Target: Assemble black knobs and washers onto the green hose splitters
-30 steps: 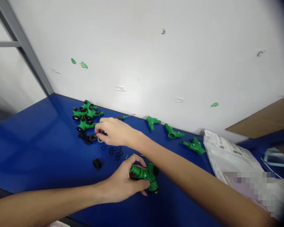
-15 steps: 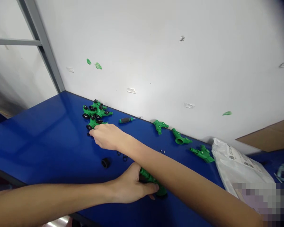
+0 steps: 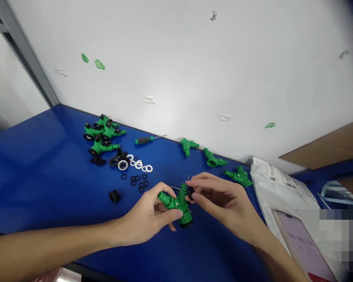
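My left hand (image 3: 153,213) is closed around a green Y-shaped hose splitter (image 3: 173,201), its two branches pointing up and a dark ring at its wide lower end. Beside the right branch, my right hand (image 3: 220,199) pinches a small black part (image 3: 190,192), partly hidden by the fingers. Whether that part touches the splitter I cannot tell. Left of the hands lie several black O-rings (image 3: 133,180), white washers (image 3: 139,164), a pile of small black parts (image 3: 122,154) and a black threaded collar (image 3: 114,196).
Several green splitters with black knobs (image 3: 101,145) are grouped at the back left. A screwdriver (image 3: 144,140) lies near the wall. Three bare green splitters (image 3: 213,158) line the back right. A white plastic bag (image 3: 278,196) and a phone (image 3: 302,243) lie at the right.
My right hand has come back from the parts at the left to the splitter, now pinching a small black part. My left hand has raised and turned the splitter. The view has shifted.
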`<state>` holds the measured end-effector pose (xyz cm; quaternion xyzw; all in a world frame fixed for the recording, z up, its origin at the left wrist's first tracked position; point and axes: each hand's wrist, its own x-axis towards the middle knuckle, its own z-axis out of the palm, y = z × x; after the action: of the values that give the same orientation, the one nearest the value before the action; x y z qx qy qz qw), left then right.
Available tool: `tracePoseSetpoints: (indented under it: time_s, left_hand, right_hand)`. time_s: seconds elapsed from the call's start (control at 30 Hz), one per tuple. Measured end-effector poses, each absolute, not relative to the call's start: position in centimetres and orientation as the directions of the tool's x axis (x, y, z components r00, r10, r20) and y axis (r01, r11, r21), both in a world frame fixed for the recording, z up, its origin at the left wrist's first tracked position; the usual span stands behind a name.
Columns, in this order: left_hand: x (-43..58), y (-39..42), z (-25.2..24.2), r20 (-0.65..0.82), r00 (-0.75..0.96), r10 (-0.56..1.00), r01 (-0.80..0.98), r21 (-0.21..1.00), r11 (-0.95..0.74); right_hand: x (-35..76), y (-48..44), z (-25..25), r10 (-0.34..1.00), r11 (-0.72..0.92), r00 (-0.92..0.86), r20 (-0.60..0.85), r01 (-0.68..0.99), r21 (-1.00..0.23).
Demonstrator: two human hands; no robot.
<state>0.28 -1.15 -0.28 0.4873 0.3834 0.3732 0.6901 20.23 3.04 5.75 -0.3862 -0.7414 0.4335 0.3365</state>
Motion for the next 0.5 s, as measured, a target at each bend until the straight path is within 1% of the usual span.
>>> tracePoseSetpoints:
  time_s: [0.1, 0.17, 0.3, 0.37, 0.43, 0.5]
  left_hand:
    - [0.3, -1.2, -0.5, -0.162, 0.386, 0.908, -0.071, 0.976, 0.204]
    - [0.3, -1.2, -0.7, -0.131, 0.349, 0.928, -0.026, 0.988, 0.15]
    - [0.1, -1.3, -0.9, 0.006, 0.302, 0.953, 0.106, 0.994, -0.04]
    - [0.0, -1.4, -0.9, 0.081, 0.312, 0.947, 0.159, 0.978, -0.136]
    - [0.0, -1.5, -0.9, 0.125, 0.322, 0.938, 0.2, 0.96, -0.197]
    - [0.0, -1.6, -0.8, 0.146, 0.325, 0.934, 0.222, 0.949, -0.226]
  right_hand:
    - [21.0, 1.1, 5.4, 0.877, 0.427, -0.358, 0.32, 0.278, -0.86]
    - [20.8, 0.5, 5.4, 0.852, 0.5, -0.334, 0.403, 0.294, -0.815]
    - [19.7, -0.1, 4.7, 0.793, 0.59, -0.39, 0.468, 0.3, -0.75]
    - [19.2, -0.3, 4.0, 0.779, 0.614, -0.38, 0.499, 0.301, -0.73]
    - [18.9, -0.6, 3.4, 0.767, 0.637, -0.367, 0.527, 0.327, -0.698]
    - [18.9, -0.7, 3.1, 0.742, 0.668, -0.391, 0.544, 0.358, -0.653]
